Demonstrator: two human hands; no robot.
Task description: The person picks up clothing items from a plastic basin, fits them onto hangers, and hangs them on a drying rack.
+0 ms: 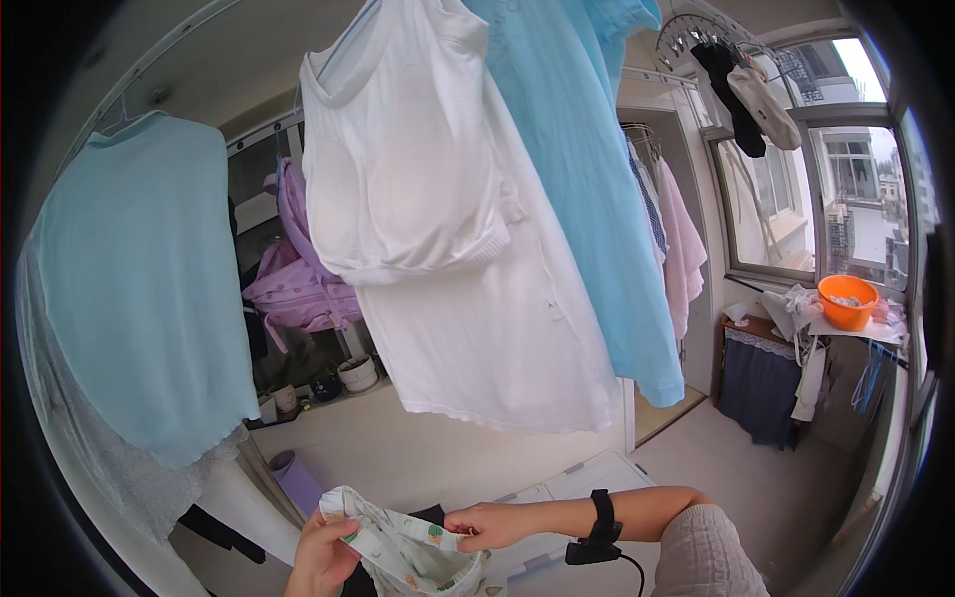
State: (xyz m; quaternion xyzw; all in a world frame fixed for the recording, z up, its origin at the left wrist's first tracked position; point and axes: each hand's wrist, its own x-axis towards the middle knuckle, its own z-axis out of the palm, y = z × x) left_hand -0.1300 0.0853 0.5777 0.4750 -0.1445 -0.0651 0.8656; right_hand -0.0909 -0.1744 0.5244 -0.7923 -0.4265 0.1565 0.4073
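Observation:
My left hand (pixel 326 551) pinches the edge of a white cloth garment with a green and tan print (pixel 403 548) at the bottom of the view. My right hand (pixel 492 524) grips the same garment's edge farther right, and the fabric between them hangs partly gathered, with its opening facing up. A black strap with a small device (pixel 593 552) and a cable is on the right forearm. Above both hands hang a white padded camisole (pixel 410 172), a longer white garment (pixel 500 343) and a light blue garment (pixel 582 186). The garment's lower part is cut off by the picture's edge.
A pale teal top (pixel 142 283) hangs at left, near a pink-purple backpack (pixel 313 298). Potted plants stand on a ledge behind. At right, socks hang from a clip rack (pixel 694 33) by the windows, above an orange basin (pixel 847 317). A purple roll (pixel 295 477) leans low at left.

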